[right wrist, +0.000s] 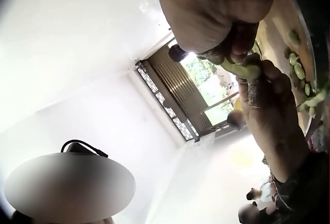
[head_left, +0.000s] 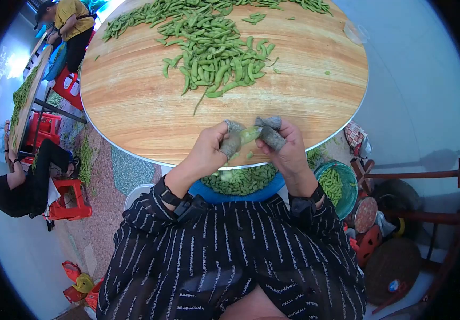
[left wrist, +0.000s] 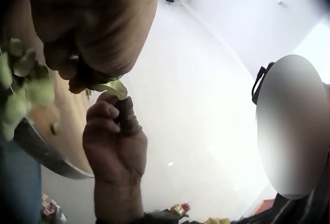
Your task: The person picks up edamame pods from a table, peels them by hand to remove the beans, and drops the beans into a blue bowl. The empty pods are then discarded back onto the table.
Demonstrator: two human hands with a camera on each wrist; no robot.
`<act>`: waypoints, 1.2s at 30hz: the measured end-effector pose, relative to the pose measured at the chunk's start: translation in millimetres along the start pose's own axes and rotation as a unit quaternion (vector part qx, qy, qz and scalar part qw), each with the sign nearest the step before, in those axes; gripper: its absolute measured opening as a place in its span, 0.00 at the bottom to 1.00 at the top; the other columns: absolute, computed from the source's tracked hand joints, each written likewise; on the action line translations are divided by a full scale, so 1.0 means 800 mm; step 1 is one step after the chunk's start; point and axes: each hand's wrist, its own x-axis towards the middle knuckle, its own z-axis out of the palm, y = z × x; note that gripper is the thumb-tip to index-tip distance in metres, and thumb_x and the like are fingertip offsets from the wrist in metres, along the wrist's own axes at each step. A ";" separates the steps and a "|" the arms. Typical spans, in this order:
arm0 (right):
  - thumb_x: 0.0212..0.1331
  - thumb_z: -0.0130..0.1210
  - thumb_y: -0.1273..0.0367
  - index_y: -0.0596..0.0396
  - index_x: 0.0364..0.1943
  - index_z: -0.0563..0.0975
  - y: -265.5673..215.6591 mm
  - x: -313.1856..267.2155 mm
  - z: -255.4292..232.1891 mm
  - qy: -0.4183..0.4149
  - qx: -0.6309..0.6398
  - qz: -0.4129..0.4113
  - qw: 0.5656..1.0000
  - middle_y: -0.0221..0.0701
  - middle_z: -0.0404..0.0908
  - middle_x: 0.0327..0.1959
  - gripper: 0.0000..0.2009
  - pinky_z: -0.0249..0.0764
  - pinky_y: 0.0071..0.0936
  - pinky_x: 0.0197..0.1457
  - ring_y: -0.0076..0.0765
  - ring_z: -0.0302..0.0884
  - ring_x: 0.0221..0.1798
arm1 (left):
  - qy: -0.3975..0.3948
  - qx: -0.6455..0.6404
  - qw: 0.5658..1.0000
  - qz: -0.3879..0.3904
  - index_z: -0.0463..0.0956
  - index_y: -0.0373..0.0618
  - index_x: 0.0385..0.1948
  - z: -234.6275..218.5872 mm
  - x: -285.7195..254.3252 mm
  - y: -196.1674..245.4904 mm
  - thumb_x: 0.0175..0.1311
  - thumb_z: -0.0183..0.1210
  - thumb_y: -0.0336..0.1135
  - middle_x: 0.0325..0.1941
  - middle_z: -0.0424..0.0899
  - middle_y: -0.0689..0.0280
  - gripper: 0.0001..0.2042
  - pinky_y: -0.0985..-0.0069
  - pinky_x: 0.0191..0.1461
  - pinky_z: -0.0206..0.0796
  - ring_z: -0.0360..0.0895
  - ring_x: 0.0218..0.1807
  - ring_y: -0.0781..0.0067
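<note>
Between the two hands, over the near edge of the round wooden table [head_left: 134, 96], is a green pod [head_left: 250, 134]. The left hand [head_left: 211, 146] pinches its left end, and the right hand [head_left: 286, 144] pinches its right end. Grey wraps cover the thumb and a finger of each hand. The pod [left wrist: 117, 88] also shows between the hands in the left wrist view, and the pod [right wrist: 241, 70] bends between them in the right wrist view. A large heap of green pods [head_left: 214, 53] lies farther back on the table.
Below the hands, a blue basin [head_left: 203, 193] holds green beans or pods. At the right stands a green bucket [head_left: 354, 184] of pods. A clear cup [head_left: 356, 33] is at the table's far right. People sit at another table on the left, near red stools [head_left: 70, 200].
</note>
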 end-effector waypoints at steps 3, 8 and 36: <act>0.53 0.49 0.74 0.57 0.35 0.74 -0.030 -0.011 -0.028 0.062 -0.148 -0.047 0.986 0.23 0.73 0.23 0.06 0.62 0.11 0.24 0.14 0.67 0.22 | 0.023 0.015 0.998 0.049 0.70 0.39 0.35 -0.003 -0.003 -0.001 0.53 0.53 0.25 0.22 0.71 0.70 0.08 0.83 0.26 0.59 0.65 0.23 0.81; 0.47 0.44 0.80 0.59 0.33 0.74 -0.119 -0.063 -0.105 0.126 -0.424 -0.065 0.894 0.25 0.73 0.25 0.09 0.65 0.18 0.30 0.20 0.68 0.28 | 0.125 0.418 0.872 0.222 0.71 0.38 0.32 -0.053 0.029 0.019 0.46 0.56 0.27 0.24 0.72 0.54 0.10 0.68 0.31 0.64 0.70 0.28 0.55; 0.47 0.48 0.77 0.59 0.36 0.71 -0.023 0.005 0.016 -0.042 -0.434 -0.112 0.893 0.32 0.73 0.23 0.10 0.64 0.24 0.27 0.32 0.69 0.24 | 0.065 -0.130 0.989 0.037 0.72 0.40 0.31 -0.009 0.018 0.028 0.55 0.54 0.26 0.27 0.73 0.73 0.04 0.88 0.31 0.59 0.66 0.28 0.87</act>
